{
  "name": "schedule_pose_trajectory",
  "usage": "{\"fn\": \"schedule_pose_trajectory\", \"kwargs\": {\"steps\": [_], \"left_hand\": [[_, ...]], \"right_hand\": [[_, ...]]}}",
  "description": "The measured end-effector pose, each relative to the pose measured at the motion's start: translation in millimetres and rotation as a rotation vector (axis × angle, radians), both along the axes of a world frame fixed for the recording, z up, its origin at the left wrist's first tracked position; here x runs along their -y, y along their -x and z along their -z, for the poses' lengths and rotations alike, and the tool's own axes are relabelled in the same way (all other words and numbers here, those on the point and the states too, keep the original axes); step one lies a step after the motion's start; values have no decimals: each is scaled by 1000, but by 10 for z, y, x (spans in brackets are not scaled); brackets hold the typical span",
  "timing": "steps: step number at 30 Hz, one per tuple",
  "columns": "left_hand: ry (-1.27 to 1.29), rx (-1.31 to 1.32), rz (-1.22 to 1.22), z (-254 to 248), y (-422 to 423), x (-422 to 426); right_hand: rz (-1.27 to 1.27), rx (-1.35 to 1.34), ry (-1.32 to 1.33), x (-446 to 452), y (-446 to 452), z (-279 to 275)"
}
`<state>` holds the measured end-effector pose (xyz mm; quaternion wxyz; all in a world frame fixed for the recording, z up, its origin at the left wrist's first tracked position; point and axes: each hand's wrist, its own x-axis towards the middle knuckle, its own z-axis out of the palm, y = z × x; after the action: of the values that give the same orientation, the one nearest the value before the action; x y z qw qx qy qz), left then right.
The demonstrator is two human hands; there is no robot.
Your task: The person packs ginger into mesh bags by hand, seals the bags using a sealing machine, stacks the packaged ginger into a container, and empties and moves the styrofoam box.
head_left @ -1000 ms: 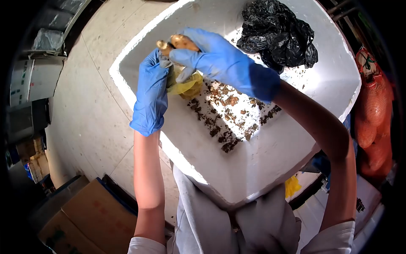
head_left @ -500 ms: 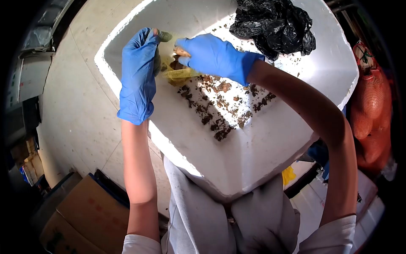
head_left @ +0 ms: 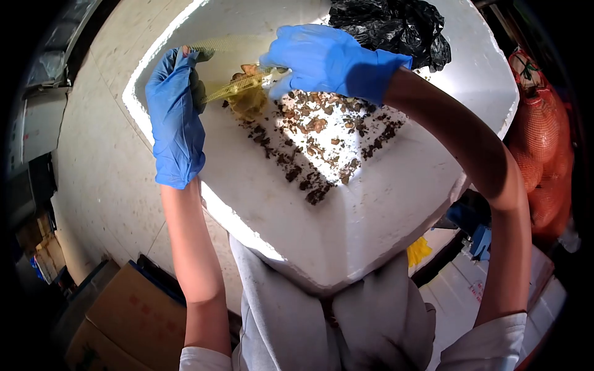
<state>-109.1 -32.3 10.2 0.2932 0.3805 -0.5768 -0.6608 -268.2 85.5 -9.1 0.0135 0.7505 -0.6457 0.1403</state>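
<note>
A yellow mesh bag [head_left: 247,104] is stretched between my two blue-gloved hands, with brown lumps [head_left: 249,70] showing at its mouth. My left hand [head_left: 176,123] is closed on the bag's left edge, above the left rim of a white foam box [head_left: 396,210]. On the other side my right hand [head_left: 328,62] is closed on the bag's right edge, its fingertips partly hidden in the mesh. Below the bag, loose brown pieces [head_left: 317,125] and dark crumbs [head_left: 318,193] lie scattered on the box floor.
A crumpled black plastic bag [head_left: 396,31] lies in the box's far right part, close to my right hand. Red mesh sacks [head_left: 541,142] stand to the right. A cardboard box [head_left: 133,315] is at lower left, on the pale floor [head_left: 99,148].
My hands have moved apart, the left one leftward and the right one slightly up and right. The mesh is pulled taut, and the brown piece no longer shows at my right fingers.
</note>
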Motion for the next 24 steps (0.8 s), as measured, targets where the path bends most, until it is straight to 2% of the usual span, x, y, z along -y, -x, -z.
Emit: {"fn": "schedule_pose_trajectory", "kwargs": {"steps": [1, 2, 4, 5, 6, 8, 9, 11, 12, 14, 16, 18, 20, 22, 24], "left_hand": [[26, 32, 13, -12, 2, -19], [54, 65, 29, -25, 9, -32], [59, 93, 18, -71, 19, -81], [66, 118, 0, -91, 22, -98], [72, 119, 6, -63, 21, -89], [64, 140, 33, 20, 18, -27], [84, 51, 10, 30, -2, 3], [54, 64, -8, -55, -14, -30], [25, 75, -22, -82, -13, -45], [26, 86, 4, -20, -34, -8], [32, 110, 33, 0, -38, -19], [65, 120, -80, -37, 17, -68], [65, 105, -80, -33, 13, -39], [62, 90, -79, -26, -4, -26], [87, 123, 15, -25, -31, -23]], "right_hand": [[66, 27, -231, 38, 12, -89], [75, 26, -231, 47, 32, -142], [120, 352, 130, 87, 50, -188], [93, 401, -41, 167, -28, -150], [-37, 180, -36, 137, -77, -139], [-73, 188, 167, 94, -68, -183], [-76, 189, 169, 61, -64, -213], [167, 591, 236, -44, -27, -347], [162, 585, 233, -79, 7, -235], [499, 965, 221, -183, 55, 252], [623, 822, -312, -313, 97, 568], [284, 392, -561, -461, 117, 993], [25, 208, -354, -685, 30, 1540], [-74, 201, -512, -729, -94, 1574], [-85, 94, -517, -717, -168, 1577]]}}
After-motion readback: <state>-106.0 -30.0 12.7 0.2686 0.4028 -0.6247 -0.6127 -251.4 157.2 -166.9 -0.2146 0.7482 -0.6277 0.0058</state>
